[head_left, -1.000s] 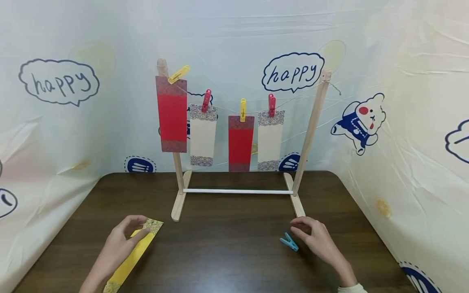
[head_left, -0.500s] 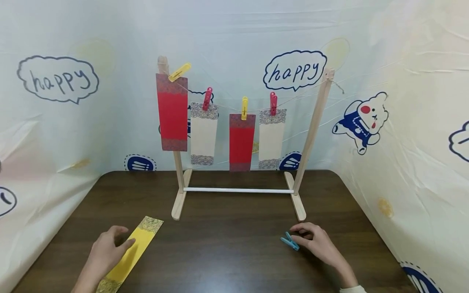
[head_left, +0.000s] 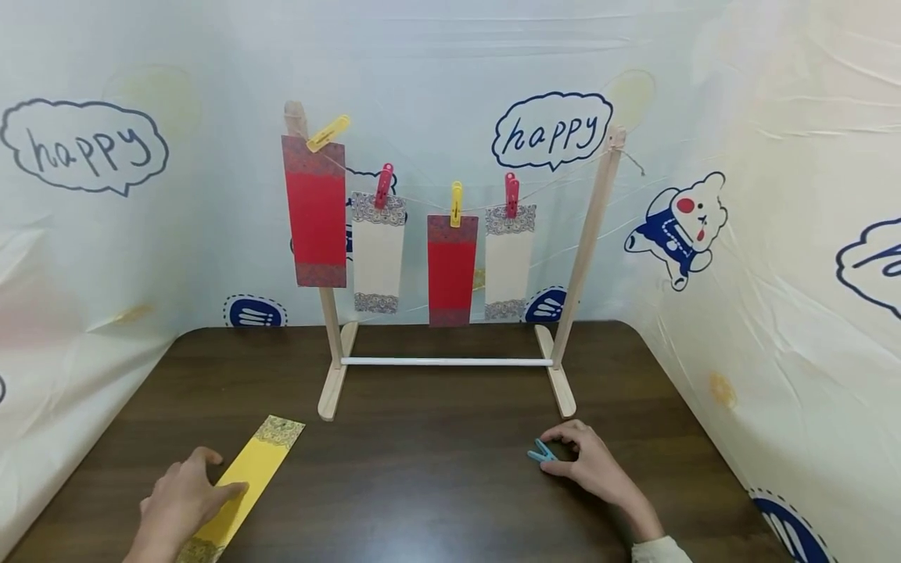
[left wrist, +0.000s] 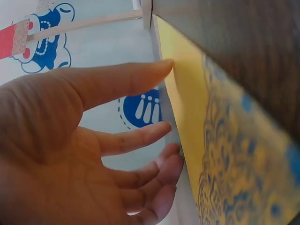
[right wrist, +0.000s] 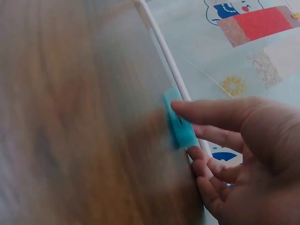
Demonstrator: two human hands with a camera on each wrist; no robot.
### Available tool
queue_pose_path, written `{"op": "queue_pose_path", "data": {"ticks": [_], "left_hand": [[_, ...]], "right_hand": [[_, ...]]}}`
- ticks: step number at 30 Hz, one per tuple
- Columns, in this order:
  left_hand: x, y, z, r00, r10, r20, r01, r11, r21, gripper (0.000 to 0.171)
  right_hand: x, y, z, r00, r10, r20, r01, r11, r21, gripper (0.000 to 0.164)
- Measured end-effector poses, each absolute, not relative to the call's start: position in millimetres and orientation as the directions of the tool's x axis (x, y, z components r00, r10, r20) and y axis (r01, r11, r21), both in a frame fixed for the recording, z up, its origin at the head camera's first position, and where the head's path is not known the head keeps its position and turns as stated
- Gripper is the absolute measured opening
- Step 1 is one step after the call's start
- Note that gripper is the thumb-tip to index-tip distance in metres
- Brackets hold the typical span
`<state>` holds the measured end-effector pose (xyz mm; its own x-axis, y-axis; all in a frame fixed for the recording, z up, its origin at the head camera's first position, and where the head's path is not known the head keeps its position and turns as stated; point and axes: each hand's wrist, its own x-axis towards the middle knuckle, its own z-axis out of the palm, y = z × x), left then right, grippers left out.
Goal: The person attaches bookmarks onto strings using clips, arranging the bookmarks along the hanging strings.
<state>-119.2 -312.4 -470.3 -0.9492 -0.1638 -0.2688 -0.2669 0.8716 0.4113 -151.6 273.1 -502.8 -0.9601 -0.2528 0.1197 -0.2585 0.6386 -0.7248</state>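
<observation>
A yellow paper strip [head_left: 256, 461] with patterned ends lies slanting on the table at the left. My left hand [head_left: 181, 500] rests over its near part, fingers loosely bent. In the left wrist view the thumb touches the yellow strip [left wrist: 183, 93], while the other fingers stay apart from the thumb. At the right, a small light-blue clothespin [head_left: 540, 451] is between the thumb and fingers of my right hand [head_left: 591, 467]. The right wrist view has the thumb against one side of the clothespin [right wrist: 180, 129] and fingertips at its other side.
A wooden stand with two posts [head_left: 587, 250] and a white crossbar [head_left: 446, 362] stands at the back. From its string hang red cards [head_left: 317, 227] and white cards [head_left: 378, 254], clipped with yellow clothespins [head_left: 457, 205] and pink clothespins [head_left: 383, 186]. A printed curtain [head_left: 422, 55] surrounds the table.
My left hand has slid back toward the near end of the yellow strip, uncovering its far end. My right hand has closed in on the blue clothespin, which it now pinches.
</observation>
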Motion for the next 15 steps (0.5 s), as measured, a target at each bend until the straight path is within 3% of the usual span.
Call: {"op": "queue_pose_path", "data": {"ticks": [6, 12, 15], "left_hand": [[-120, -307, -469, -0.945, -0.126, -0.302, -0.256, 0.86, 0.442, 0.082], [-119, -295, -471, -0.95, -0.088, -0.301, -0.217, 0.877, 0.428, 0.087], [-118, -287, -471, -0.956, -0.048, -0.291, -0.176, 0.883, 0.434, 0.075]], "right_hand": [[-154, 270, -506, -0.973, -0.208, 0.099, -0.212, 0.639, -0.739, 0.019], [-155, 271, -507, -0.979, -0.169, 0.112, -0.194, 0.627, -0.755, 0.017], [-156, 271, -509, -0.981, -0.157, 0.114, -0.188, 0.621, -0.761, 0.017]]}}
